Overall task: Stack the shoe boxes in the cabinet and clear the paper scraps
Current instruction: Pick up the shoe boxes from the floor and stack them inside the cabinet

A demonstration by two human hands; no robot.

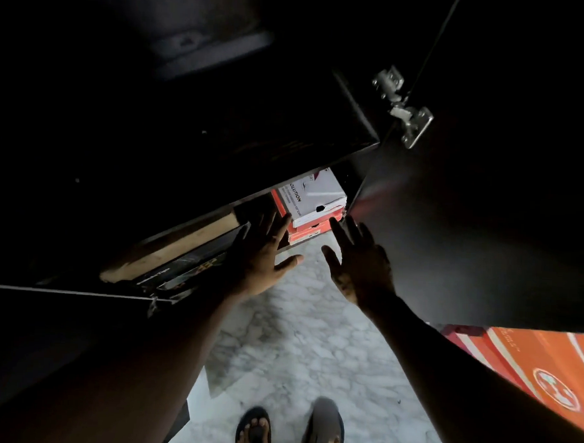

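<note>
A white shoe box point(313, 197) lies on top of an orange-red shoe box point(308, 233) on the bottom shelf of the dark cabinet point(220, 144). My left hand point(262, 253) is spread with straight fingers at the left side of the stack, fingertips near the orange box's corner. My right hand point(359, 261) is spread in front of the stack's right side, holding nothing. Whether either hand touches a box is unclear. A sheet of white paper point(199, 391) lies on the marble floor near the cabinet's base.
The open cabinet door point(484, 229) with a metal hinge point(402, 105) hangs at the right. Orange shoe boxes point(545, 369) sit on the floor at lower right. Dark flat boxes point(188, 270) and a tan board fill the shelf's left part. My sandalled feet point(291, 429) stand on the marble floor.
</note>
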